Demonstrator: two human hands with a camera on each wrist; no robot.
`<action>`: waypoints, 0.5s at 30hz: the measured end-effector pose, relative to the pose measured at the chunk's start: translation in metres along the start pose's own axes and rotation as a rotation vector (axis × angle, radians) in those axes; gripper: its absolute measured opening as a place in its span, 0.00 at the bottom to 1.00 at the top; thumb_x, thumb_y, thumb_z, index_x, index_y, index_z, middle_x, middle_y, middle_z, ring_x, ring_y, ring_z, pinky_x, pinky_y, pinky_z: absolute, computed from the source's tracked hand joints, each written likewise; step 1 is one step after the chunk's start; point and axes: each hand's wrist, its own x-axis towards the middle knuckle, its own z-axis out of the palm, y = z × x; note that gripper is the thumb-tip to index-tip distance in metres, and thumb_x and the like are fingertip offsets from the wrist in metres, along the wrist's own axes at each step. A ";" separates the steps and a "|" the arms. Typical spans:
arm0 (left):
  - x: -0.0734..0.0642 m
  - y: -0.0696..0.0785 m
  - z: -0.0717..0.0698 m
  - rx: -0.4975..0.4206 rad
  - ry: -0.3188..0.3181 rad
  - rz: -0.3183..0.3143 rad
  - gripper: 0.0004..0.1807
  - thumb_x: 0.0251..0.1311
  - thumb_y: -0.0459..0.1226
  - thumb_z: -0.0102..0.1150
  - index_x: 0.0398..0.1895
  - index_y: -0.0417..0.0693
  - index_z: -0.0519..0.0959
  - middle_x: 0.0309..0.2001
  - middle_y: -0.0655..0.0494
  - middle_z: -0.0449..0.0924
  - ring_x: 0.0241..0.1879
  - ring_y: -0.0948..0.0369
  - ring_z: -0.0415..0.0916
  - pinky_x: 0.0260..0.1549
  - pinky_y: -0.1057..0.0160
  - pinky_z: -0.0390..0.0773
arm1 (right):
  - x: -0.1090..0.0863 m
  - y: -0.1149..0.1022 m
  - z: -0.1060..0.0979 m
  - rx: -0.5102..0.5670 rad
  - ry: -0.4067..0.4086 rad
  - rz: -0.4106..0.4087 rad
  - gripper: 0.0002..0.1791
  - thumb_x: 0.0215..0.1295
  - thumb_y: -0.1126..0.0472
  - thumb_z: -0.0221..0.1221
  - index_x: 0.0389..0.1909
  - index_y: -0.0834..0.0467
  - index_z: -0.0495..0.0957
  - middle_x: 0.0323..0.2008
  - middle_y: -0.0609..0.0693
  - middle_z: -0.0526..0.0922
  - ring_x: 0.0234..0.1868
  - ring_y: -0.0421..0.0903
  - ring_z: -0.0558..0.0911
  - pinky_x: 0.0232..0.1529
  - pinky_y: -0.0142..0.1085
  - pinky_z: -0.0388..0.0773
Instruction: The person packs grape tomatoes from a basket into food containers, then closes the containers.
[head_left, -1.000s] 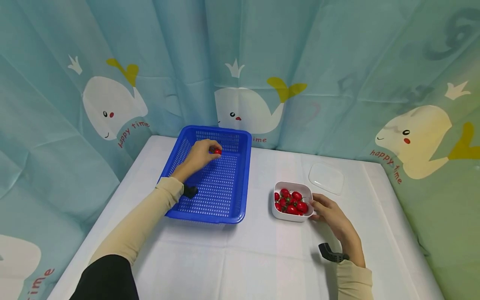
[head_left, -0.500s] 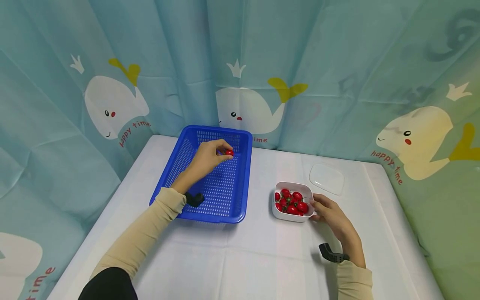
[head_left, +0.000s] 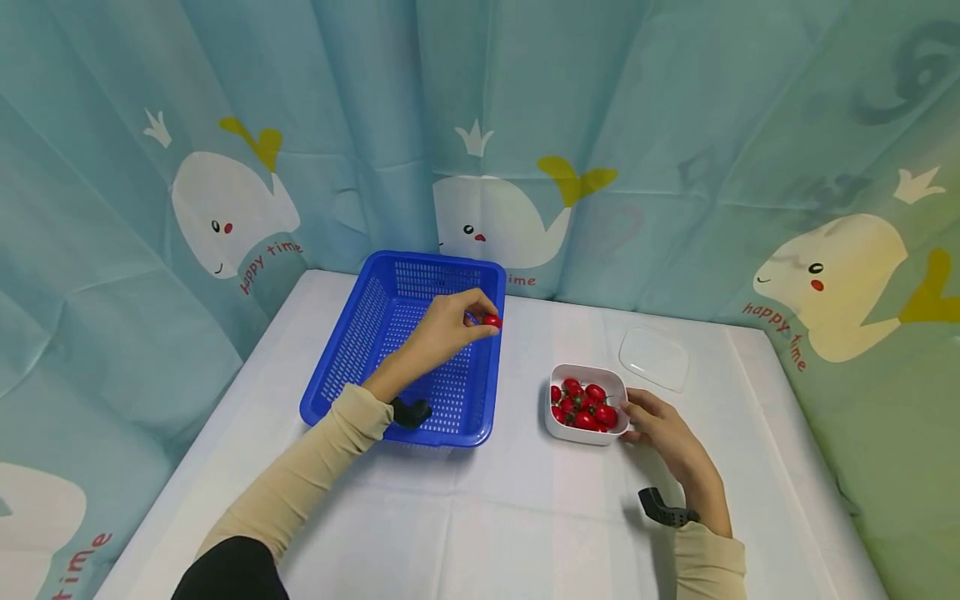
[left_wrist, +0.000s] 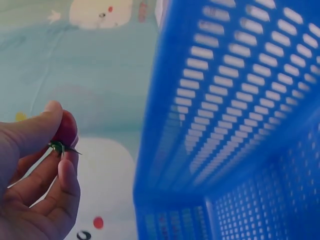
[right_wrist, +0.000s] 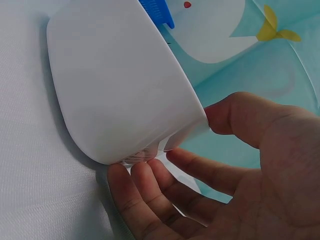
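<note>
My left hand (head_left: 446,327) pinches a cherry tomato (head_left: 492,321) over the right rim of the blue basket (head_left: 497,358). In the left wrist view the tomato (left_wrist: 66,128) sits between thumb and fingers, its green stem pointing down in that view. Several more cherry tomatoes (head_left: 583,421) lie in a white container (head_left: 581,435) to the right of the basket. At that container's right side, my right hand (head_left: 663,427) holds it; the right wrist view shows the thumb at the edge of the container (right_wrist: 120,80) and the fingertips against its side.
A clear lid (head_left: 654,358) lies flat behind the white container, on the white tablecloth (head_left: 517,517). A curtain (head_left: 660,167) printed with whales hangs right behind the table. The basket stands near the table's back edge.
My left hand has moved right with the cherry tomato, from inside the basket's outline to its right rim. The basket's front left corner has come into view. My right hand and the container have stayed put.
</note>
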 end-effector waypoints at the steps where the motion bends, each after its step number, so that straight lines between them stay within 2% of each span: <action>1: 0.000 0.002 0.003 -0.008 -0.010 0.005 0.10 0.65 0.40 0.71 0.47 0.52 0.84 0.42 0.56 0.88 0.41 0.57 0.81 0.44 0.61 0.83 | 0.000 0.000 0.000 0.002 0.001 -0.003 0.31 0.82 0.53 0.50 0.77 0.66 0.61 0.70 0.68 0.71 0.54 0.44 0.79 0.48 0.29 0.84; 9: 0.001 0.017 0.030 -0.047 -0.074 0.059 0.08 0.67 0.41 0.70 0.46 0.51 0.85 0.40 0.58 0.88 0.39 0.62 0.81 0.39 0.66 0.81 | -0.001 -0.001 -0.001 0.004 0.003 -0.010 0.31 0.82 0.53 0.50 0.76 0.67 0.61 0.70 0.68 0.71 0.52 0.41 0.80 0.47 0.29 0.84; 15: -0.002 0.027 0.047 -0.062 -0.118 0.059 0.08 0.66 0.41 0.70 0.45 0.51 0.85 0.40 0.58 0.89 0.39 0.62 0.81 0.37 0.68 0.80 | 0.001 0.000 0.000 0.009 0.003 -0.006 0.31 0.82 0.53 0.50 0.76 0.67 0.61 0.70 0.68 0.71 0.52 0.41 0.80 0.48 0.28 0.84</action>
